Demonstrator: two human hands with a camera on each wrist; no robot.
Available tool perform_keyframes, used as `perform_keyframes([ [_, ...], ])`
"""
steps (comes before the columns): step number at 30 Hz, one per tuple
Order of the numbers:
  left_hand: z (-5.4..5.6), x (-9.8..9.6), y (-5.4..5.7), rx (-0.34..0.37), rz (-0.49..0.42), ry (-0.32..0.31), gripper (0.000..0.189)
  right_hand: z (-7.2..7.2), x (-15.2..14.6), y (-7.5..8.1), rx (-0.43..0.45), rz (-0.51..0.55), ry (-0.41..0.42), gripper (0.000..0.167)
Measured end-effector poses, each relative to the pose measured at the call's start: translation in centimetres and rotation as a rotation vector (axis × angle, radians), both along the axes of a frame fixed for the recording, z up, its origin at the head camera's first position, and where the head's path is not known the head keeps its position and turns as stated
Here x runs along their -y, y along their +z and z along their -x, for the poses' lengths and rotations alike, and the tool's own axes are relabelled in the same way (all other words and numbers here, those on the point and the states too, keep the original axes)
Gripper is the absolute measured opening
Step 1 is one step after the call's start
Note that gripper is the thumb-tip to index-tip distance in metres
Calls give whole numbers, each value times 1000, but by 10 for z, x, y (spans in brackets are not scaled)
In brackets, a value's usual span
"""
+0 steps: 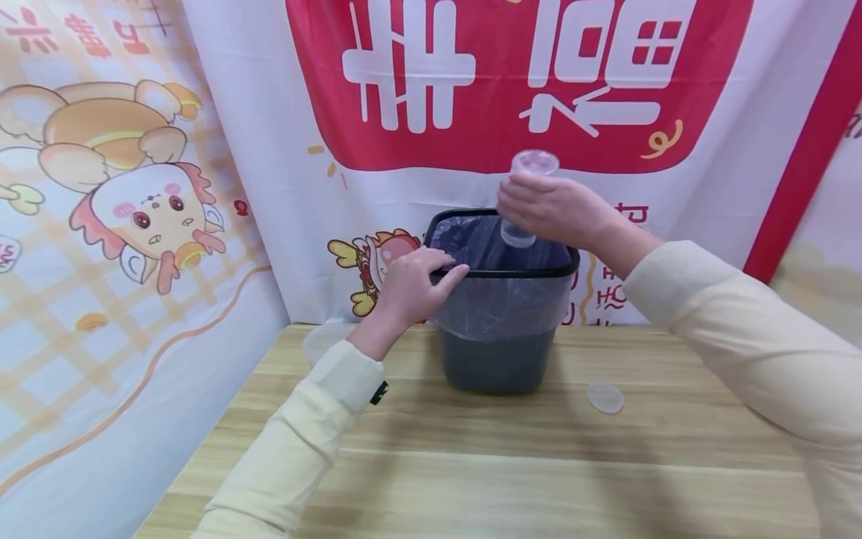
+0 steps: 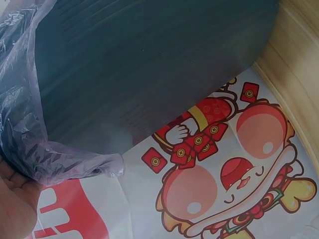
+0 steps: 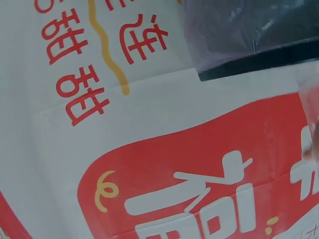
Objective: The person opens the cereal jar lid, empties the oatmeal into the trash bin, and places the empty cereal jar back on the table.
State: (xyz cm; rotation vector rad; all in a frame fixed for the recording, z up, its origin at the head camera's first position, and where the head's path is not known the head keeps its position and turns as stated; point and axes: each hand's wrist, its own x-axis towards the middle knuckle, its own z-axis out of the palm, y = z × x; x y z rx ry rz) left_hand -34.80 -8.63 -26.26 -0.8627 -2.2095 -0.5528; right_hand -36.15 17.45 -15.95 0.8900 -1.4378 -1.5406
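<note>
A dark trash bin [image 1: 494,367] with a clear plastic liner [image 1: 498,307] folded over its black rim stands at the back of the table. My left hand [image 1: 416,288] grips the bin's rim at its left corner, thumb along the front edge. In the left wrist view, the curled fingers [image 2: 17,181] sit at the liner's edge. My right hand [image 1: 555,209] holds a clear plastic cup [image 1: 536,162] above the bin's opening. The cup is slightly tilted, its lower end overlapping the bin's mouth; the hand hides its middle.
A round clear lid [image 1: 605,398] lies on the wooden table [image 1: 525,486], right of the bin. A translucent container [image 1: 325,342] sits at the back left, partly behind my left wrist. A printed cloth [image 1: 256,150] hangs behind the bin.
</note>
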Motion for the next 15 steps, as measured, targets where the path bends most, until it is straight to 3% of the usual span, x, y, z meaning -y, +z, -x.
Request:
perform_keyframes([
  [3, 0, 0, 1, -2, -6, -3, 34, -1, -1, 2, -44, 87, 4, 87],
  [9, 0, 0, 2, 0, 5, 9, 35, 1, 2, -6, 23, -75, -3, 88],
  [15, 1, -1, 1, -2, 4, 11, 35, 0, 1, -4, 35, 55, -7, 91],
])
